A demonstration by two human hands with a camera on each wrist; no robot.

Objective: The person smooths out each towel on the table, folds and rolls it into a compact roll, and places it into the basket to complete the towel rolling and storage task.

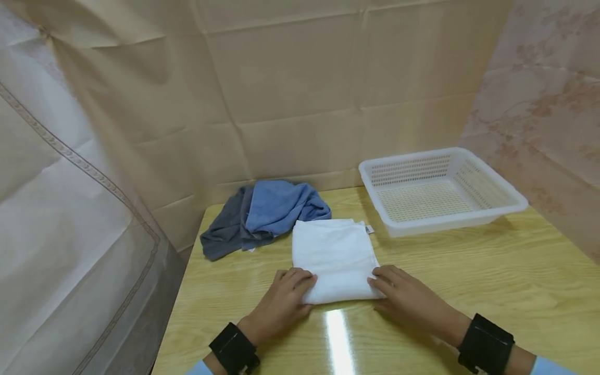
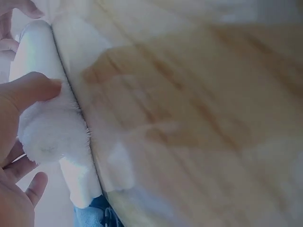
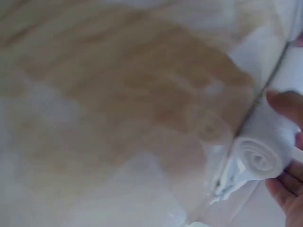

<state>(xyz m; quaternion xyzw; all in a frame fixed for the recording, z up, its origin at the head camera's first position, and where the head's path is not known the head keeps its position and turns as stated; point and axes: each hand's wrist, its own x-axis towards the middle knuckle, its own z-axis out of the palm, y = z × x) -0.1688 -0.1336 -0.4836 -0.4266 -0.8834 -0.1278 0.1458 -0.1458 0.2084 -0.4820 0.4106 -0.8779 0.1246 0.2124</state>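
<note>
A white towel (image 1: 334,245) lies on the wooden table, its near end rolled up and its far part flat. At the roll's left end, my left hand (image 1: 286,299) holds it with the thumb laid across the near side. My right hand (image 1: 410,297) grips the right end in the same way. The right wrist view shows the spiral end of the rolled towel (image 3: 259,158) beside the thumb and fingers. In the left wrist view, the thumb presses on the fluffy roll (image 2: 45,132), with the fingers partly behind it.
Behind the towel to the left, a blue cloth (image 1: 281,205) and a dark grey cloth (image 1: 227,226) lie crumpled together. A white plastic basket (image 1: 440,224) stands at the back right. Beige fabric (image 1: 300,94) hangs along the table's rear edge.
</note>
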